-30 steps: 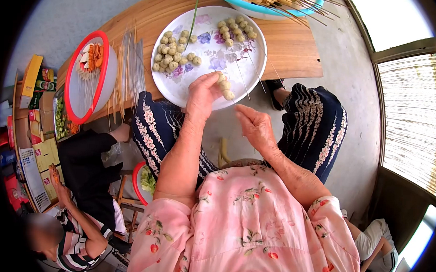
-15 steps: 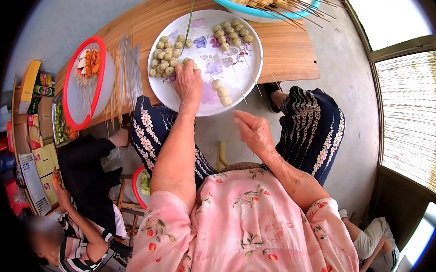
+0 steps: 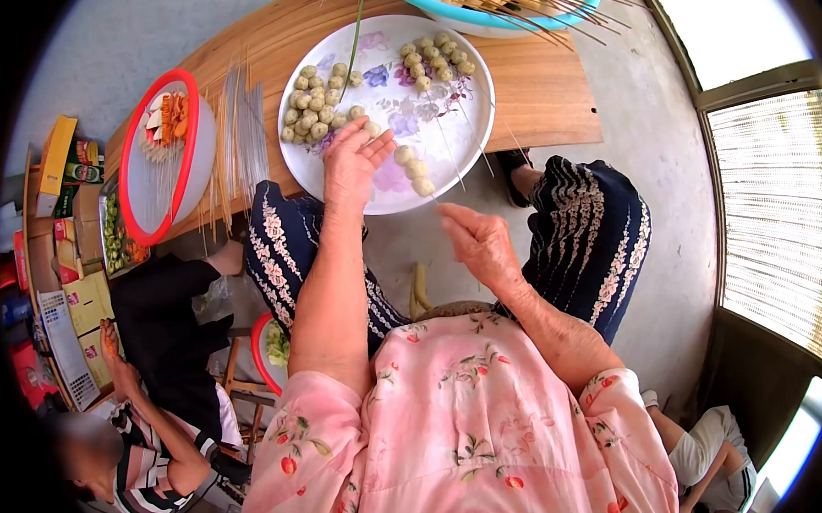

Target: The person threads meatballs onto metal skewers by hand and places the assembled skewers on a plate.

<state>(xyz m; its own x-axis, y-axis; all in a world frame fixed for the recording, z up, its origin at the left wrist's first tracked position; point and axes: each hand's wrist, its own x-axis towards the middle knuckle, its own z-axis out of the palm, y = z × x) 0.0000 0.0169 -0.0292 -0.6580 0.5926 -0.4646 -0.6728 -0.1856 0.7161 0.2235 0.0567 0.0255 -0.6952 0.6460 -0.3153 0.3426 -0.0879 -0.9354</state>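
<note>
My right hand is closed on the near end of a thin skewer, most of it hidden. Three pale speckled balls are threaded along it, held over the near rim of a large white flowered plate. My left hand is over the plate's near left side, turned partly palm up. A single ball sits at its fingertips, with the other fingers spread to the right. Beside that hand lies a heap of loose balls. Finished-looking skewered balls rest at the plate's far right.
A red-rimmed bowl with skewered food stands left on the wooden table. Loose skewers lie between bowl and plate. At the back is a turquoise-rimmed basin. A seated person is at lower left, another at lower right.
My left hand has drawn back from the heap and turned over, its fingers spreading, with a ball at the fingertips. My right hand with the skewer has barely moved.
</note>
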